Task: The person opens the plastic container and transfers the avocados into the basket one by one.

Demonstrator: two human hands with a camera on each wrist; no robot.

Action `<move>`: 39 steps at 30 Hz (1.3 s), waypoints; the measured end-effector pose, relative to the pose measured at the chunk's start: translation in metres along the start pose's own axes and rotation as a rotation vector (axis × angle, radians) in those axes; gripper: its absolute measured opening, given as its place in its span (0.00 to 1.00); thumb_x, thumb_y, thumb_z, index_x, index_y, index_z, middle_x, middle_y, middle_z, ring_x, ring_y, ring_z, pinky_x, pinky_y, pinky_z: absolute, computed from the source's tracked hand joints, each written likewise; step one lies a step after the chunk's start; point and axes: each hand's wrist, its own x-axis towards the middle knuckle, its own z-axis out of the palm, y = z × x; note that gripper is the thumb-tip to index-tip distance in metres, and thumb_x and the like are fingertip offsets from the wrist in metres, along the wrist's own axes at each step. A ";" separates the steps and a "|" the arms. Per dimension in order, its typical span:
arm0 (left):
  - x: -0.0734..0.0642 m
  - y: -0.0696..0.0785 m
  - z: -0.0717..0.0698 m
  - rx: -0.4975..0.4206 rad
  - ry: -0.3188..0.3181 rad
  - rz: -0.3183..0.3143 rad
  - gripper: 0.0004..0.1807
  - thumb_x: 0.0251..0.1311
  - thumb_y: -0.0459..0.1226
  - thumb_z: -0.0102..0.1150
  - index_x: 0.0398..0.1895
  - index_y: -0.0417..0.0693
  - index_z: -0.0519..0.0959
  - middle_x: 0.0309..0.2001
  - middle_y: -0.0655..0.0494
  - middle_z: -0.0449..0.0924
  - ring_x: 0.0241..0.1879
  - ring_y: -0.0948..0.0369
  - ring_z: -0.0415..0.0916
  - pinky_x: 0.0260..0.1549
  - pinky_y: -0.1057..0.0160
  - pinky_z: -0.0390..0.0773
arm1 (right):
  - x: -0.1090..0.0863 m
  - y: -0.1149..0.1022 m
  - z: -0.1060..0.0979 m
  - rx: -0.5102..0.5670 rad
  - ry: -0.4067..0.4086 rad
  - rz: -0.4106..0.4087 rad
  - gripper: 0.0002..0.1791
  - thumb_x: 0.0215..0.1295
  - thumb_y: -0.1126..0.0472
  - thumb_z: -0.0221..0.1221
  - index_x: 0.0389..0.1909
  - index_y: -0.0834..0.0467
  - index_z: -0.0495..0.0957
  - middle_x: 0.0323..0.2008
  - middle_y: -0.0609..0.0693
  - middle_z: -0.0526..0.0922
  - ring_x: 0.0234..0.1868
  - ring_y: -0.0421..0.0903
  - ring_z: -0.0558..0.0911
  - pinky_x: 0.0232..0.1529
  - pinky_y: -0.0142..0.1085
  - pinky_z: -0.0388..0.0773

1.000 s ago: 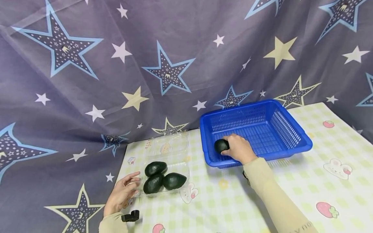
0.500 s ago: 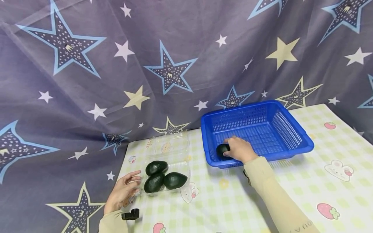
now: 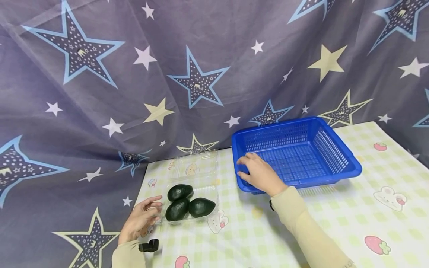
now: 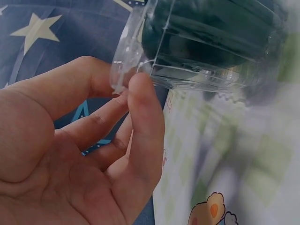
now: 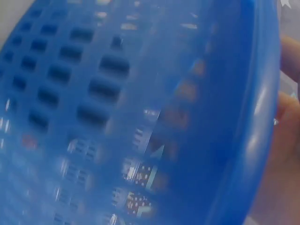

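Observation:
My left hand (image 3: 142,219) pinches the rim of a clear plastic clamshell box (image 4: 213,77) between thumb and a finger. The box lies open, with its clear lid (image 3: 204,165) folded back. Inside are three dark green avocados: one at the back (image 3: 179,192), one in front (image 3: 177,209) and one at the right (image 3: 202,207). Over the near left corner of a blue plastic basket (image 3: 301,160) is my right hand (image 3: 263,175), fingers spread and loosely bent, holding nothing. The avocado it held earlier is out of sight. In the right wrist view, the basket's slotted wall fills most of the picture.
A light checked cloth (image 3: 254,238) with printed strawberries and rabbits covers the table. Behind it hangs a dark star-patterned curtain (image 3: 117,44). The basket's raised rim stands near the curtain.
My right hand lowered an avocado into the basket, let it go, then shifted left towards the basket's left rim. The left hand stays at the clamshell box.

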 end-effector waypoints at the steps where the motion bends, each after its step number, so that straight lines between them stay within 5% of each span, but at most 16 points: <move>1: 0.000 0.000 0.000 0.003 0.001 0.004 0.32 0.65 0.28 0.53 0.73 0.38 0.62 0.54 0.46 0.75 0.43 0.59 0.78 0.30 0.65 0.82 | 0.001 -0.003 0.003 -0.003 0.020 -0.025 0.16 0.64 0.59 0.65 0.50 0.62 0.81 0.47 0.55 0.80 0.53 0.54 0.78 0.55 0.48 0.77; 8: 0.000 0.000 0.002 -0.012 0.002 0.018 0.32 0.64 0.27 0.52 0.73 0.37 0.62 0.54 0.45 0.75 0.43 0.60 0.78 0.32 0.65 0.82 | 0.008 -0.020 0.022 -0.025 0.109 -0.204 0.12 0.62 0.60 0.66 0.46 0.58 0.82 0.44 0.49 0.80 0.46 0.47 0.77 0.48 0.40 0.79; 14: 0.000 -0.001 0.003 -0.026 0.004 0.015 0.32 0.63 0.27 0.53 0.73 0.37 0.62 0.53 0.46 0.76 0.41 0.61 0.78 0.30 0.67 0.81 | 0.011 -0.034 0.037 -0.035 0.083 -0.281 0.12 0.64 0.58 0.65 0.46 0.57 0.82 0.44 0.49 0.80 0.47 0.46 0.77 0.48 0.38 0.79; 31: 0.001 -0.003 0.003 -0.001 0.033 0.025 0.32 0.63 0.26 0.50 0.73 0.38 0.63 0.55 0.43 0.74 0.41 0.60 0.77 0.30 0.64 0.82 | 0.017 -0.063 0.079 -0.068 -0.063 -0.308 0.20 0.66 0.51 0.64 0.53 0.59 0.79 0.47 0.50 0.79 0.50 0.45 0.78 0.51 0.36 0.79; 39: -0.002 -0.001 0.003 -0.035 0.040 0.020 0.32 0.61 0.24 0.50 0.72 0.38 0.64 0.52 0.46 0.75 0.34 0.63 0.77 0.27 0.67 0.79 | 0.014 -0.069 0.096 -0.039 -0.157 -0.241 0.31 0.65 0.42 0.61 0.59 0.60 0.76 0.53 0.54 0.77 0.53 0.48 0.78 0.48 0.39 0.81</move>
